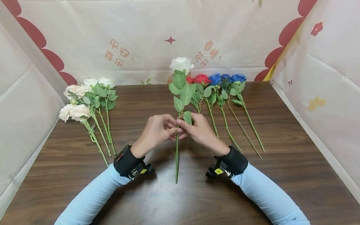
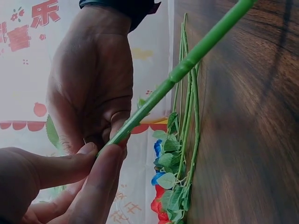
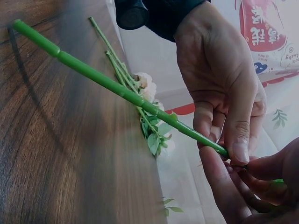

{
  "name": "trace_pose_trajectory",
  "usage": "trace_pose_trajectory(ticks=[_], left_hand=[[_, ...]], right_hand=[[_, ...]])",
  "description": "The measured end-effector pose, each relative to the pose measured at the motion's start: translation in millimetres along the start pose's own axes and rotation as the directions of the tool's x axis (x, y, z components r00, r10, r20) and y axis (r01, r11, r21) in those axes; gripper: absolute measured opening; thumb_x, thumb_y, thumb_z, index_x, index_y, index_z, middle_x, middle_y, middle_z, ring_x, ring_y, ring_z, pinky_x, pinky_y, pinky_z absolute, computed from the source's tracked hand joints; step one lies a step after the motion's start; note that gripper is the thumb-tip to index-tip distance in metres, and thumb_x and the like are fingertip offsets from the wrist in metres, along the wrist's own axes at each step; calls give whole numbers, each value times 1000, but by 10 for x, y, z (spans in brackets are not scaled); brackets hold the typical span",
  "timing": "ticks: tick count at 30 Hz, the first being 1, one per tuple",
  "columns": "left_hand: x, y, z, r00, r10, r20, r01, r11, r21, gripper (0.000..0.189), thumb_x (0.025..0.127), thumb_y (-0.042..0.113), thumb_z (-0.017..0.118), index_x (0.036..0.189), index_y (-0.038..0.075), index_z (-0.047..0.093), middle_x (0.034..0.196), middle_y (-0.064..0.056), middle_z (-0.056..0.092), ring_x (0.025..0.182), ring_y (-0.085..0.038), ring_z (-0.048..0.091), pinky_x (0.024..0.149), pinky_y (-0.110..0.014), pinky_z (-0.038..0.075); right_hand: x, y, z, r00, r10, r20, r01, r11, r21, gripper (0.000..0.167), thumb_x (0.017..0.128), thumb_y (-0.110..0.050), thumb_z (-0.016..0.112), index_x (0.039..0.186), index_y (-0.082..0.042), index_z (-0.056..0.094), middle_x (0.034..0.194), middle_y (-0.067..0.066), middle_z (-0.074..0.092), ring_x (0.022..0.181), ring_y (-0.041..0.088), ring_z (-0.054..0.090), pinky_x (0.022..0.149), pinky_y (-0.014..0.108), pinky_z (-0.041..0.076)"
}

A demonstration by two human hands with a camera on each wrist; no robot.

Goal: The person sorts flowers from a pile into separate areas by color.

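White cloth backdrop [image 1: 152, 18] with red scalloped edging, side cloths left and right, dark wood-grain table [image 1: 157, 206] in front. From where I'm standing: one white rose [image 1: 185, 94], held up clear of the table, bloom end toward the backdrop, bare stem [image 1: 177, 159] running back toward the person. Using that rose as reference.

Left hand [image 1: 157, 129]: left side of the rose, thumb and fingertips closed in a pinch on the stem below the leaves. Right hand [image 1: 201, 129]: right side of the rose, also pinching the stem, no visible gap at the fingertips. Hands meet at the stem, fingers touching. Lowest leaf of the rose overlaps the right hand. Lower stem end hangs free.

Well left of the rose: cream flowers [image 1: 80, 112] and white flowers [image 1: 106, 82] lying on the table, blooms on the backdrop side, stems angled toward the person. Right of the rose: red roses [image 1: 202, 79] nearest, blue roses [image 1: 238, 78] farther out, stems fanned on the table. Peach bloom [image 1: 170, 79] peeks out past the rose's leaves, mostly hidden.

Person wears light blue sleeves [image 1: 92, 193], black wristbands [image 1: 125, 162] on both wrists.
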State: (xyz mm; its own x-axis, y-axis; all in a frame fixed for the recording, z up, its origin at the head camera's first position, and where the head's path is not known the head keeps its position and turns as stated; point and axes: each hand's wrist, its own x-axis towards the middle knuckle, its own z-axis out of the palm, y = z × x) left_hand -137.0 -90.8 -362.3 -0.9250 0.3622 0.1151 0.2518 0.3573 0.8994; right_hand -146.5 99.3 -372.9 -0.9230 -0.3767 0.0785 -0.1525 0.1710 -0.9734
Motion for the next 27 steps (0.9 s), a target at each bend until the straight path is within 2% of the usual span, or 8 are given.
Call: trace_pose_trajectory(ticks=[5,9,13,16,22,27], left_hand=[[3,-9,-15,1000,6,2,-6,1000,9,12,91,6,79,100,3,74,86,-13,79,62,-17,75,66,-48,65],[7,-16,-61,1000,31,4,-31,997,70,17,89,11,82,102,4,75,85,-10,80,63,-17,76,63,-41,65],[10,-1,-151,1000,20,-17,-19,995,96,24,87,16,84,105,6,73,85,-9,80,64,-20,77,59,-33,63],[18,26,-225,999,12,-46,-7,995,101,25,87,18,85,107,7,72,84,-10,80,64,-22,77,58,-33,62],[28,65,-291,997,18,-69,-10,993,120,25,88,20,84,107,10,72,83,-7,80,62,-19,76,60,-37,63],[34,47,-276,998,20,-62,-11,991,133,25,88,20,84,108,9,72,84,-10,80,61,-15,75,61,-36,63]], right_hand=[[10,-6,15,1000,2,-25,-3,999,-44,19,104,-14,62,107,3,70,89,17,73,72,22,77,69,43,66],[20,-12,13,999,15,-50,-21,992,-122,17,103,-15,64,104,0,71,84,16,74,67,21,76,69,48,65],[46,-12,-20,997,59,-42,-65,985,-160,15,102,-14,65,101,0,72,82,17,75,64,18,74,70,52,65],[101,-9,-67,995,103,-16,-104,976,-189,16,102,-13,65,98,0,72,83,17,76,63,18,74,70,52,65],[357,63,-171,979,201,23,-182,925,-334,19,102,-14,66,90,1,65,77,14,76,59,16,73,68,46,65],[648,131,-203,965,262,29,-222,868,-444,17,101,-11,65,93,3,64,81,16,76,59,18,73,67,41,66]])
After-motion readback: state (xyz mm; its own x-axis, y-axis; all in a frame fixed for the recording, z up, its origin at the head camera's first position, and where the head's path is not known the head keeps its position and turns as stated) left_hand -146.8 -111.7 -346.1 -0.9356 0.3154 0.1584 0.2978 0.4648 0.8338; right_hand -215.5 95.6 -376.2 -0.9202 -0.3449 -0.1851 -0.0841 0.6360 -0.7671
